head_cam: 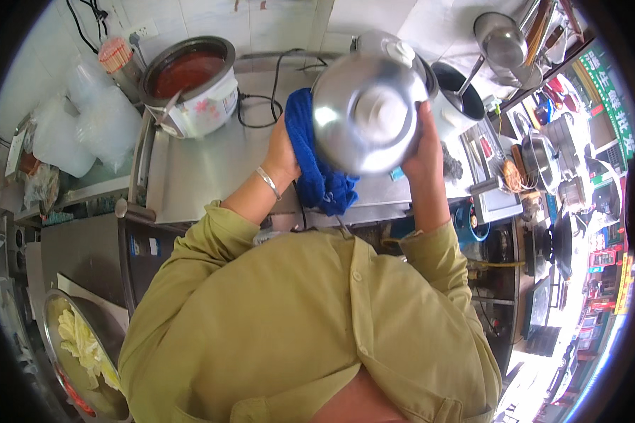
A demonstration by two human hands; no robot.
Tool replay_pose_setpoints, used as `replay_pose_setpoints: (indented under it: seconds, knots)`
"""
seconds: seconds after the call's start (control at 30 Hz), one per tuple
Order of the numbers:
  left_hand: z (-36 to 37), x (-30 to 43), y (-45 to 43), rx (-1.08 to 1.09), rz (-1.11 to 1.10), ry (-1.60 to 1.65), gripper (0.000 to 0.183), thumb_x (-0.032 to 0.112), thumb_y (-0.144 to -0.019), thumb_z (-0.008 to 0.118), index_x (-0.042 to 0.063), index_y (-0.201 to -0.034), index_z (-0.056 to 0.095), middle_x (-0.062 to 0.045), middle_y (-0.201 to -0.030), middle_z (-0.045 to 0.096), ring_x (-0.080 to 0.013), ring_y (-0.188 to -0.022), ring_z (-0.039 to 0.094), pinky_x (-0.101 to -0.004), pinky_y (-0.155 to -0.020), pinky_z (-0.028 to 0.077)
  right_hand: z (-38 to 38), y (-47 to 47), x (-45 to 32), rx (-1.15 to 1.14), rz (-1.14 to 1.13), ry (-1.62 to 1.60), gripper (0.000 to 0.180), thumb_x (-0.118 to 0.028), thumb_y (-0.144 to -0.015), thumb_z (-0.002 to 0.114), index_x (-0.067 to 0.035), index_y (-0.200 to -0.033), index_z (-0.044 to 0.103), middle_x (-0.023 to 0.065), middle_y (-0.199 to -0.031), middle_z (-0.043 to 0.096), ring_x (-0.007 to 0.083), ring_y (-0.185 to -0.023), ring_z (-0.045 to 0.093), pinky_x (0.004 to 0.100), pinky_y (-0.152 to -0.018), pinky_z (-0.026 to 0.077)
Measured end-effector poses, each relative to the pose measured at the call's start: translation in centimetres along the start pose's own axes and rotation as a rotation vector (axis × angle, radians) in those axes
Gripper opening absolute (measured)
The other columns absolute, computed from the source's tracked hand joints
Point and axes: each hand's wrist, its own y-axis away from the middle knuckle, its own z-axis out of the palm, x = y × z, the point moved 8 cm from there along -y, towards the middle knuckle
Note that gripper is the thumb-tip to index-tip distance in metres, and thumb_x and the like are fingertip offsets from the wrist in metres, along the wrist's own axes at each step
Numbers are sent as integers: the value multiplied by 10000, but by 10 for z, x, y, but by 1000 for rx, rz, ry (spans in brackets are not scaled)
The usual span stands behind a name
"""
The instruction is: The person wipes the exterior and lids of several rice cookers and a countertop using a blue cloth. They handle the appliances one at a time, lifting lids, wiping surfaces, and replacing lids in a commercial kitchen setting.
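Before me, both hands hold up a shiny domed metal lid (333, 143) with a white knob (382, 119). A blue cloth (312, 174) is in my left hand (281, 150), pressed against the lid's left side and hanging below it. My right hand (425, 143) grips the opposite rim, thumb upward. The lid hides its own underside. Partly covered behind it is a pot with a lid and a pale knob (400, 51). Left of my hands, a white flower-patterned electric cooker (203, 111) contains red liquid (188, 74), with a handle leaning over its rim.
The steel counter (196, 174) carries a loose black power cord (256, 126). At right are a dark-lined pot (457, 84) with a ladle and a metal tray (500, 203). Plastic bags (106, 127) stand left; a bowl of cabbage leaves (82, 338) sits lower left.
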Motion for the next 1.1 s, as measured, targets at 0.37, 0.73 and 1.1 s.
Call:
replay_pose_setpoints:
  seconds: [0.37,0.73,1.1]
  knots:
    - [42,-12,21,69,533,-986,331,211,-943,402,11,-1201,455,-98,-1171,529,-217,-1078,505,-332,-940,393,29,-1,40,53,-39,-310,474,-411,-912,464,-83,-1254,462,66,-1253,519,245,-1146,493,404,-1002,364]
    - [7,13,8,-5,139,-428,291,257,-919,463,40,-1108,512,-28,-993,581,-148,-889,555,-297,-827,455,14,-22,28,-310,304,-259,792,-597,-860,406,20,-1346,313,209,-1331,415,358,-1242,384,481,-1057,258]
    - [25,-35,3,127,107,-314,170,92,-899,491,62,-1065,513,-25,-869,562,-96,-745,537,-235,-637,461,32,-7,33,0,-21,-369,467,-401,-917,467,-86,-1261,451,68,-1239,526,244,-1126,509,402,-980,392]
